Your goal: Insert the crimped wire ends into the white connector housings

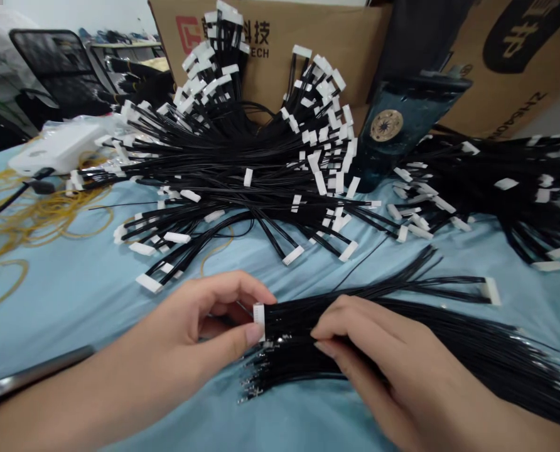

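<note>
Between the thumb and fingers of my left hand (214,326) is a white connector housing (259,320), with black wires running from it to the right. My right hand (378,351) is closed in a pinch over the loose black wires (299,361), just right of the housing; its fingertips appear to grip a black wire. Shiny metal terminals (254,383) tip the loose wires below the housing. The wire bundle passes under my right hand and stretches to the right edge. Another white connector (491,291) ends a few wires beyond my right hand.
A large pile of finished wire harnesses (242,150) lies behind my hands, another pile (496,188) at the right. A dark blue bottle (397,125) stands between them, before cardboard boxes (317,37). Yellow rubber bands (49,213) and a white device (56,150) are at the left.
</note>
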The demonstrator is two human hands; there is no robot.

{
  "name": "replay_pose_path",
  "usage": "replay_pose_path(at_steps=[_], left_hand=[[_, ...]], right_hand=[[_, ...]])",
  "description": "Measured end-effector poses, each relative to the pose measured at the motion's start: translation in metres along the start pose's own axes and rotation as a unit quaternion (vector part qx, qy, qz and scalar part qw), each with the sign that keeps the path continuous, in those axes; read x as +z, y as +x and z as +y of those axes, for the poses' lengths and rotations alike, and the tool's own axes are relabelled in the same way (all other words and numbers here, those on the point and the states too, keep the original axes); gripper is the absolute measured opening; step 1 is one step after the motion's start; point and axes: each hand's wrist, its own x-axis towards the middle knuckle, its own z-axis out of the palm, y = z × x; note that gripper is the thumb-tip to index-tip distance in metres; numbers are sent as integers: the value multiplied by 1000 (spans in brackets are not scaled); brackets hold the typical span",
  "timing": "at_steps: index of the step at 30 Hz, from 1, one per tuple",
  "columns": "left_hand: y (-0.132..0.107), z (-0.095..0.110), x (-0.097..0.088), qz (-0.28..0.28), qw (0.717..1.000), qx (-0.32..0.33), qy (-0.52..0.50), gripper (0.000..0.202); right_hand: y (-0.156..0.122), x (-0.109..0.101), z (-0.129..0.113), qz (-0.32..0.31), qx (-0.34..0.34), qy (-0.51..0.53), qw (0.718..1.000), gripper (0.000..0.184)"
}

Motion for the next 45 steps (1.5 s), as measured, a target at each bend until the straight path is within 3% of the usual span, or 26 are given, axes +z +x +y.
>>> replay_pose_path(at_steps=[3, 7, 24, 29, 37, 45], left_hand=[[1, 0, -1, -3, 1000, 0, 13, 9], [1, 0, -3, -14, 1000, 0, 21, 9], [-1, 3, -4, -6, 1000, -12, 15, 10], [3, 3, -5, -45, 998, -46, 19, 13], [5, 6, -5, -42, 998, -52, 18, 12], [3, -5, -7, -34, 999, -29, 3, 14]], right_hand=[[3, -1, -2, 30, 20, 44, 998, 25], [8, -5, -2, 10, 54, 95, 994, 21], [14, -11, 1, 11, 124, 94, 988, 19], [14, -10, 0, 8, 143, 73, 987, 21], [13, -8, 0, 0, 126, 66, 990, 20], [12, -8, 0, -8, 84, 75, 994, 21]])
